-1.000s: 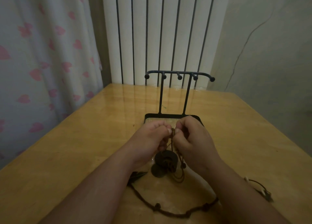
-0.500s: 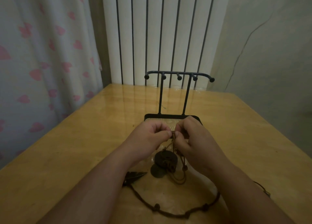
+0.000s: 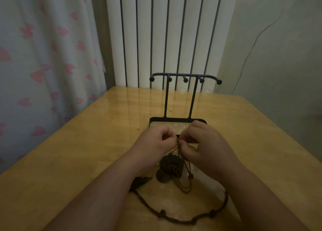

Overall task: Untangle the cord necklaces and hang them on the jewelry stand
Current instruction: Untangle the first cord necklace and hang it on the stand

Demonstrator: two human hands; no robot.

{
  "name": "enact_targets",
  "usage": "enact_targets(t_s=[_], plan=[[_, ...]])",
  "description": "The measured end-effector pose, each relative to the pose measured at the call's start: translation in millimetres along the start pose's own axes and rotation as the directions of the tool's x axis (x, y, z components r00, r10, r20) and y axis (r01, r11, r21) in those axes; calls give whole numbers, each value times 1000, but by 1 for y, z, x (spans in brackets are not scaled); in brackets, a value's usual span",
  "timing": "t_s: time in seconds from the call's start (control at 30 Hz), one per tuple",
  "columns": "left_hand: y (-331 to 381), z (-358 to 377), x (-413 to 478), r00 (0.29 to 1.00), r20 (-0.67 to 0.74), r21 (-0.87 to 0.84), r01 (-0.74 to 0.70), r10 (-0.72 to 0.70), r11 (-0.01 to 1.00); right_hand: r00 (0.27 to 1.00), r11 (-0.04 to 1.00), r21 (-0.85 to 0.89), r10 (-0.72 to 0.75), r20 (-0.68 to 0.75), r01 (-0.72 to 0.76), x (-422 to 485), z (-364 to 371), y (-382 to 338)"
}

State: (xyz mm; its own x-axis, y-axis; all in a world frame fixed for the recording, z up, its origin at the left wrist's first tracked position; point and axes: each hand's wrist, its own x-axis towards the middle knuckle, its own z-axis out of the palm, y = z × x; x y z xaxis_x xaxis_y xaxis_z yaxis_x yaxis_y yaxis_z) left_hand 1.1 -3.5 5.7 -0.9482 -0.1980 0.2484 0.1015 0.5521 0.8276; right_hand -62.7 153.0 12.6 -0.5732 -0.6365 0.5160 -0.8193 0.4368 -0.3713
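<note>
Brown cords (image 3: pixel 179 150) still pinched between left hand (image 3: pixel 153 144), right hand (image 3: pixel 207 143).

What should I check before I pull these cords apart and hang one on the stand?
1. Grip: left hand and right hand both pinch the cords. Ok.
2. Cords separated: strands bunch together above the round pendants. Not ok.
3. Hooks free: nothing hangs on the stand. Ok.
4. Stand upright on the table. Ok.
5. Beaded cord clear of the bundle: forearms hide part of it. Cannot tell.
</note>
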Motion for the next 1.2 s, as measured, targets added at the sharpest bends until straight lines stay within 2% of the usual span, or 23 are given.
enact_targets(t_s=[0.37,0.53,0.93,1.2], plan=[[2,1,0,1000,-14,7,4,-4,1000,1000,991,-130,-19,-5,19,1,-1,-3],[4,1,0,999,33,42,-4,3,999,1000,988,-150,-24,17,27,1,0,-4],[7,2,-2,995,78,-133,79,-69,988,1000,998,-51,26,-13,-27,1,6,-5],[6,0,-1,999,34,-128,16,-12,992,999,999,-15,51,-17,-51,1,3,-2]])
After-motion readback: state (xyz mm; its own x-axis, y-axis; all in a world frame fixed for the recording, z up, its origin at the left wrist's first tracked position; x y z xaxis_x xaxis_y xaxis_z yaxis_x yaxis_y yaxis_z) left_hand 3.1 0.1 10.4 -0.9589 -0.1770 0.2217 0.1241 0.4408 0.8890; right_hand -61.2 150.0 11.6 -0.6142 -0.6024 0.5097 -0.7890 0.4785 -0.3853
